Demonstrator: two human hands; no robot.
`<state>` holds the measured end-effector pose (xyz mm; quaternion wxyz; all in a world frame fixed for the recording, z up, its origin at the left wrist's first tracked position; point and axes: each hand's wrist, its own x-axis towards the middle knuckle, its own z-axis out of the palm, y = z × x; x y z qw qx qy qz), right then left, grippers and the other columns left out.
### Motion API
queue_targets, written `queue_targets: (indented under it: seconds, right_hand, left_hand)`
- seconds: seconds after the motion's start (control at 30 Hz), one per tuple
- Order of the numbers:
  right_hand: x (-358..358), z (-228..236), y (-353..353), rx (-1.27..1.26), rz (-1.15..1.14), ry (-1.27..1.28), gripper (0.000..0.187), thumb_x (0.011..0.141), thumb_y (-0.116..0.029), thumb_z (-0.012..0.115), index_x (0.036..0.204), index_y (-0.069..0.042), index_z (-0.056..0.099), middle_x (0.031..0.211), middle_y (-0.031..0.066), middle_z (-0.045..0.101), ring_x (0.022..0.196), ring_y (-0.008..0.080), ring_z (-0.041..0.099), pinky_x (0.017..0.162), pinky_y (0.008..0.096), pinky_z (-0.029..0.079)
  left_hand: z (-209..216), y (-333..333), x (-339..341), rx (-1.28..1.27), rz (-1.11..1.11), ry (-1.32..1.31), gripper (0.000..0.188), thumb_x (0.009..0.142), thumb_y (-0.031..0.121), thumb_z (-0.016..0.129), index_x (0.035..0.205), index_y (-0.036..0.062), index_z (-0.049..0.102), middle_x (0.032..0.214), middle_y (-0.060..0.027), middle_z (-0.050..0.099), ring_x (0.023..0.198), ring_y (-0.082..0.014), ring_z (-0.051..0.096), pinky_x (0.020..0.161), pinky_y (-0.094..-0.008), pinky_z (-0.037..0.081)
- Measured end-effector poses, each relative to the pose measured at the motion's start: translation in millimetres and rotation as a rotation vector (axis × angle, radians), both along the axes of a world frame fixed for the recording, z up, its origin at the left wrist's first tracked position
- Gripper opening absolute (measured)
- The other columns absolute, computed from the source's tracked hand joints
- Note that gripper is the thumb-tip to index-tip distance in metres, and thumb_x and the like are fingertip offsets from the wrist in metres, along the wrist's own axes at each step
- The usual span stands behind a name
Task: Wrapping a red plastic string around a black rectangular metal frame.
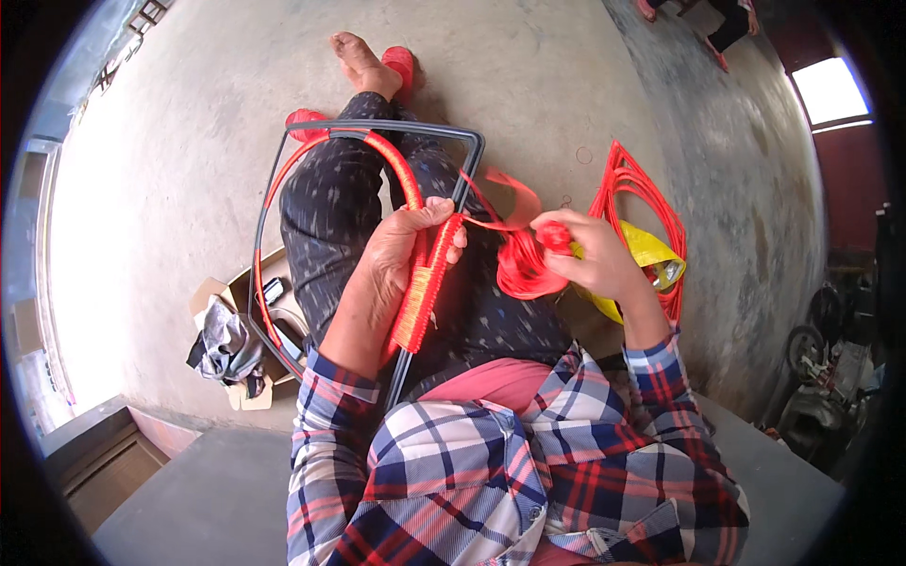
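A dark grey metal frame (415,125) with a round hoop (404,172), mostly red, lies across my lap. My left hand (401,241) is closed round the hoop and frame beside a section closely wound with shiny red strip (415,307). From the top of that winding a flat red ribbon (491,224) runs to the right. My right hand (599,259) has its fingers closed on a bunched part of the red ribbon, and a loose looped hank (522,269) hangs beside it over my thigh.
An open cardboard box (253,396) with a crumpled grey plastic bag (229,341) stands at my left. On the right lie red coils (618,184) and a yellow bag (645,247). A person's legs (729,30) show at the far right, dark machinery (816,377) at the lower right.
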<state>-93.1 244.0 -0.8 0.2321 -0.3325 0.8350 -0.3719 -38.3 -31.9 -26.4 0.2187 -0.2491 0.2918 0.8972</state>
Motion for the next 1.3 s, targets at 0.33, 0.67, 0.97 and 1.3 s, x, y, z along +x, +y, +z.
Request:
queue_targets:
  seconds: [0.33,0.67,0.97,1.3]
  right_hand:
    - [88.4,-102.0,104.1,-0.881,-0.48,-1.225,0.022,0.093,-0.03,0.056,0.092,-0.009,0.052,0.055,-0.001,0.042,0.042,0.0119,0.037,0.045,0.0283,0.034]
    - [3.8,-96.4,36.1,-0.962,-0.858,-1.013,0.041,0.092,-0.017,0.053,0.129,0.001,0.052,0.107,0.0116,0.062,0.102,0.0231,0.06,0.092,0.041,0.049]
    - [-74.1,15.0,-101.0,-0.301,-0.18,-0.054,0.019,0.087,-0.017,0.063,0.099,-0.003,0.065,0.092,0.0041,0.066,0.078,0.0189,0.064,0.076,0.033,0.051]
    - [-66.0,-24.7,-111.5,-0.561,-0.407,0.336,0.044,0.073,-0.016,0.073,0.114,-0.007,0.06,0.105,0.0127,0.061,0.102,0.0293,0.06,0.091,0.0387,0.048]
  left_hand:
    - [1.8,-12.5,-8.7,0.124,0.082,-0.006,0.021,0.089,0.018,0.064,0.096,0.0003,0.054,0.07,-0.0147,0.059,0.051,-0.0211,0.056,0.045,-0.0302,0.049]
    - [-9.0,-6.5,-3.7,-0.098,-0.005,0.055,0.03,0.088,0.018,0.059,0.111,-0.0002,0.056,0.095,-0.0197,0.067,0.069,-0.0248,0.066,0.054,-0.0335,0.056]
    - [-10.3,6.4,6.3,-0.255,0.459,0.204,0.048,0.085,0.017,0.06,0.129,0.006,0.043,0.119,-0.0079,0.056,0.087,-0.0229,0.061,0.074,-0.0388,0.056]
    - [-5.6,8.0,-1.7,0.055,0.305,0.353,0.049,0.086,0.028,0.062,0.127,0.0068,0.046,0.122,-0.0205,0.058,0.107,-0.0299,0.061,0.092,-0.0411,0.05]
